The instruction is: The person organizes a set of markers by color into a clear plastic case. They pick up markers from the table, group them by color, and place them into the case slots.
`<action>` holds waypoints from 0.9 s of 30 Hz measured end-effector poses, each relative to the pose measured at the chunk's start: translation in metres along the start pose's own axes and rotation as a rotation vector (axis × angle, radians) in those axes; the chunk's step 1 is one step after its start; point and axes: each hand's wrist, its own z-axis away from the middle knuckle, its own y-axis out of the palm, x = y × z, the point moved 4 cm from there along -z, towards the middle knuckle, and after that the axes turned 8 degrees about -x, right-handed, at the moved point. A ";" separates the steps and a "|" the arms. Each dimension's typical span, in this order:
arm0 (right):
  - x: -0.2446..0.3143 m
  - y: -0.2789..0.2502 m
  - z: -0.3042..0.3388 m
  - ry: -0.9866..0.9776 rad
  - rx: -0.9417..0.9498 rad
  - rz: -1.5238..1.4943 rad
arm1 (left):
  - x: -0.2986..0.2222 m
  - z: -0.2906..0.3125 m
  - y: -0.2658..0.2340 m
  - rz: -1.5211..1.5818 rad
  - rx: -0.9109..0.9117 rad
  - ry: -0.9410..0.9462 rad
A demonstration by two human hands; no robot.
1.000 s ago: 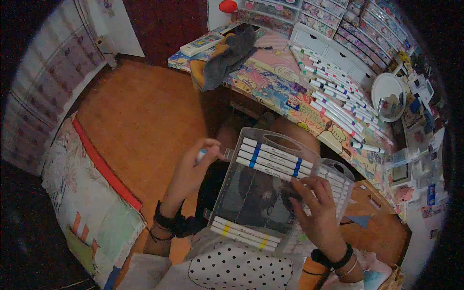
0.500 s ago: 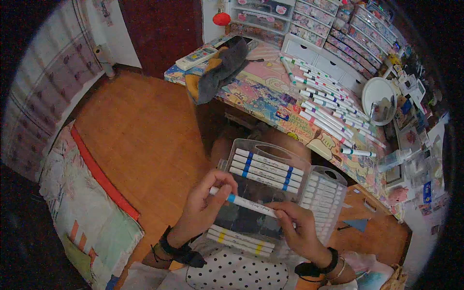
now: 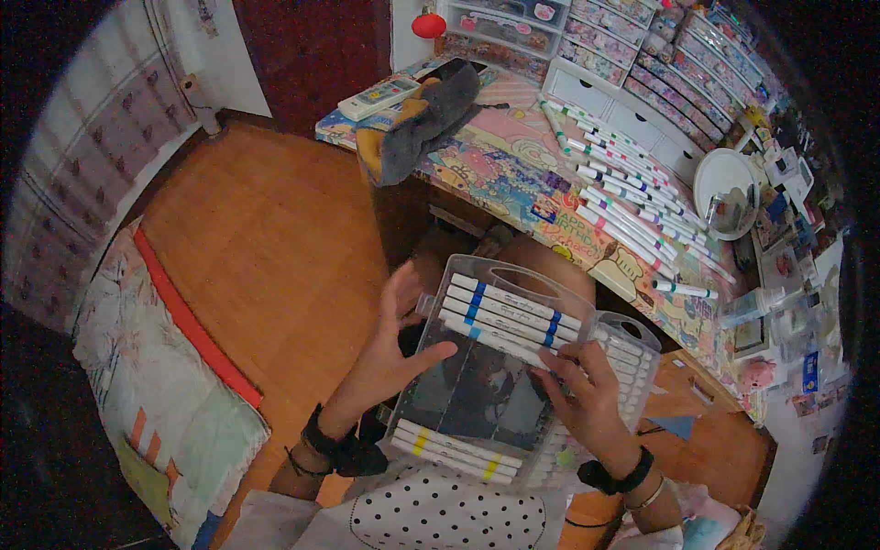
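Note:
A clear plastic marker case [image 3: 486, 390] lies open on my lap, its bare part dark. White markers with dark blue bands [image 3: 515, 307] fill its upper rows; several with yellow bands [image 3: 456, 451] lie at the lower end. Just below the blue row is a white marker with a light blue band [image 3: 495, 344]. My right hand [image 3: 582, 394] has its fingertips closed on that marker's right end. My left hand [image 3: 390, 353], open with thumb and fingers spread, holds nothing beside the case's left edge. The case's other half [image 3: 632, 353], with white ribbed slots, lies partly behind my right hand.
Many loose white markers [image 3: 628, 215] are heaped on the patterned desk [image 3: 467, 174] ahead. A grey cloth [image 3: 431, 128] and a white remote control [image 3: 378, 98] lie at its left end. A round mirror [image 3: 724, 188] stands at right. Bedding [image 3: 174, 394] is at left.
The light blue marker has gone from between both hands down into the case, below the dark blue row. My left hand has let go and spread; my right stays at the marker's end.

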 end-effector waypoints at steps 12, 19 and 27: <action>-0.009 0.022 0.014 -0.115 0.137 0.115 | 0.041 -0.005 0.028 0.355 0.151 -0.268; -0.004 0.021 0.010 -0.134 0.278 0.127 | 0.046 -0.005 0.028 0.343 0.152 -0.301; -0.004 0.023 0.007 -0.092 0.281 0.035 | 0.043 -0.006 0.028 0.323 0.134 -0.298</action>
